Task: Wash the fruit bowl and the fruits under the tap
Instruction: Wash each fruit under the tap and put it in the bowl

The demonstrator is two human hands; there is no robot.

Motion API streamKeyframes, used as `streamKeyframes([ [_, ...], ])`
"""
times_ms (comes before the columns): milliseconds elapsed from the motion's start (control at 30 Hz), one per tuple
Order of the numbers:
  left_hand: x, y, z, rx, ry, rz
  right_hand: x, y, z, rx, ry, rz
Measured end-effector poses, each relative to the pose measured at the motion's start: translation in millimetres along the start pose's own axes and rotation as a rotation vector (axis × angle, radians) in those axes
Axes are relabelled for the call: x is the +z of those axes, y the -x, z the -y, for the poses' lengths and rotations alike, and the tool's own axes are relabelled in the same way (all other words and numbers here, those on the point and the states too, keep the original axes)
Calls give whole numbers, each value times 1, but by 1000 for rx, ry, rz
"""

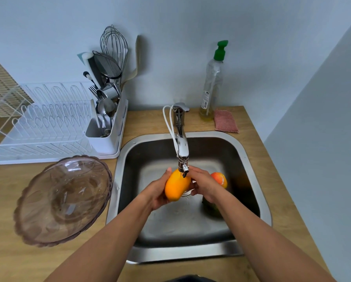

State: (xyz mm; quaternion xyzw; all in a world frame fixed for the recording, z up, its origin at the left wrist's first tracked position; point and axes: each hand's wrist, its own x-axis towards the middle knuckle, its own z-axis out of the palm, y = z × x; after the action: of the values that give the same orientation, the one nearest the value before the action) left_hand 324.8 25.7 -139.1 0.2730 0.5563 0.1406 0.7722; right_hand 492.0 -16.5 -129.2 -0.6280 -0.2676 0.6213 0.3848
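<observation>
Hands meet under the chrome tap (181,139) over the stainless steel sink (252,159). From the head view, the left hand (156,192) cups a smooth orange-yellow mango-shaped fruit (176,185), its fingers (167,174) curled around the fruit's left side and gripping it. The right hand (204,183) presses against the fruit's right side just below the spout, its fingers bent loosely onto it. Behind the right hand, a red-and-yellow round fruit (219,179) lies in the sink basin, and a dark green fruit (211,207) shows partly under the right wrist. A clear, pink-tinted scalloped plastic fruit bowl (62,200) rests tilted on the wooden tabletop (8,257), just left of the sink. A white wire dish rack (48,123) stands behind the bowl.
</observation>
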Motion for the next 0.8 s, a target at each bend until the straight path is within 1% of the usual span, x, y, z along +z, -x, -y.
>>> streamKeyframes([
  [100, -2, 5, 3, -8, 46, 27, 3, -5, -5, -22, -27, -111],
  [200, -6, 10, 8, 17, 0, 92, 7, -7, -8, -51, 3, -208],
  [267, -10, 10, 10, 25, -24, 82, 9, -8, -10, -60, 36, -192],
  [400, -18, 9, 12, -25, 15, 25, 12, -12, -13, -40, 67, -45],
  [433, -20, 9, 13, -31, 14, 27, 12, -13, -13, -36, 68, -40],
  [533, -21, 9, 15, -56, 69, 68, 14, -13, -9, -24, 34, -99],
  [600, -21, 11, 16, -73, 156, 119, 17, -15, -9, -14, 19, -107],
  [700, -22, 14, 16, -68, 304, 186, 18, -18, -13, -5, 22, -77],
  [733, -23, 14, 16, -62, 327, 197, 18, -18, -14, -6, 23, -78],
  [800, -23, 15, 14, -54, 294, 211, 17, -16, -16, -2, 17, -102],
])
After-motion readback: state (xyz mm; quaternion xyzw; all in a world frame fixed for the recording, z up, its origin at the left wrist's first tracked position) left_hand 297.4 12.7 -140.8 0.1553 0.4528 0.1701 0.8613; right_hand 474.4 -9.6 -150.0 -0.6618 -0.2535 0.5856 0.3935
